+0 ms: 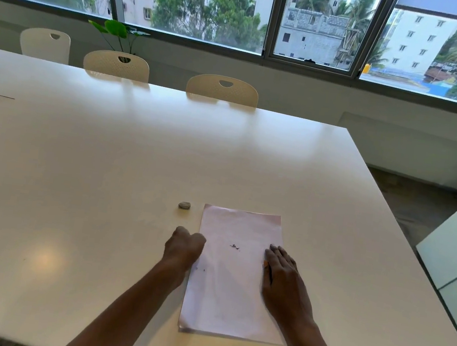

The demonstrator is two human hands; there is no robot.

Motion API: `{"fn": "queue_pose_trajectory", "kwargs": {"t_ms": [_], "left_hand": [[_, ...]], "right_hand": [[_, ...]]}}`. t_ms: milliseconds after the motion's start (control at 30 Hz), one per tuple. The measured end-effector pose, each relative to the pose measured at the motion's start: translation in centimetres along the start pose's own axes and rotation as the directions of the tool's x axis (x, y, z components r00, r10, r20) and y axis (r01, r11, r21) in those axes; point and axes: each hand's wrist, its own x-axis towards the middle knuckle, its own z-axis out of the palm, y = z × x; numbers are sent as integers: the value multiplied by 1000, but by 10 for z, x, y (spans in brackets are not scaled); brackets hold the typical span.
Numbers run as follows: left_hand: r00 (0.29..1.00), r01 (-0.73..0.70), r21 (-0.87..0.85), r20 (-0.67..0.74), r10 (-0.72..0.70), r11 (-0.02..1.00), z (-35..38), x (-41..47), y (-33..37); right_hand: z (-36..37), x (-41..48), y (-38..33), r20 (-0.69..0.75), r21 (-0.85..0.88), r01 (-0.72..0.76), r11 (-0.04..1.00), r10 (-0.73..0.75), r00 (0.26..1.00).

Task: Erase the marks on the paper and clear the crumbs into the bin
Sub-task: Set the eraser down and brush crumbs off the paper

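A: So, where do things stand?

B: The paper (231, 283) lies on the table (103, 185) near its front edge. A small cluster of crumbs (235, 247) sits around the middle of the sheet. The eraser (184, 205) is apart, just beyond the paper's far left corner.

A: And the hands?

B: The right hand (284, 281) rests flat on the paper's right edge, fingers straight. The left hand (184, 247) is curled at the left edge; whether it pinches the sheet, I cannot tell.

A: How to clear the crumbs well?

B: I'd lift both long edges evenly, so the sheet forms a trough and nothing rolls off. No bin is in view. The table's right edge is near, and the table runs wide to the left.
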Motion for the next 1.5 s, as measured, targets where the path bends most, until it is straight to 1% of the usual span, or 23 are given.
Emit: {"fn": "queue_pose_trajectory", "kwargs": {"t_ms": [67,167,333,533,667,800,900,1067,1200,1267,1333,1367,1433,1500], "left_hand": [[1000,4,-47,28,-3,999,0,1,5],[999,-5,-21,38,6,1000,-5,4,8],[997,45,-39,66,-42,998,-9,13,13],[989,61,43,135,-66,997,-8,23,13],[988,29,68,146,-39,997,-6,25,11],[995,-30,117,95,19,993,-4,29,9],[992,-29,81,121,19,996,-4,33,8],[980,80,34,178,-84,996,-11,30,4],[981,57,24,184,-61,998,-14,31,-2],[983,53,19,174,-56,998,-15,31,-4],[983,49,19,176,-51,999,-15,32,-5],[984,45,19,173,-48,999,-16,32,-6],[986,31,17,165,-33,999,-16,31,-7],[986,14,25,168,-18,1000,-14,31,-8]], "right_hand": [[1,0,1,2,1,0,1000,0,1000],[2,-1,0,3,17,-5,1000,5,1000],[1,0,-1,-5,18,-4,1000,4,1000],[1,-1,-2,-6,14,-1,1000,1,1000],[0,-1,-2,-9,16,1,1000,-1,1000],[1,0,-1,-12,18,8,1000,-8,1000],[2,0,0,-14,16,14,1000,-14,1000],[3,0,1,-26,10,16,1000,-15,1000],[4,2,1,-7,17,15,1000,-15,1000],[-1,1,-2,18,0,86,996,-86,996],[-12,-5,-15,77,0,218,976,-218,973],[-20,-10,-26,139,14,294,956,-293,946],[-33,-25,-49,325,45,417,908,-408,853],[-40,-37,-65,489,64,473,879,-441,753]]}}
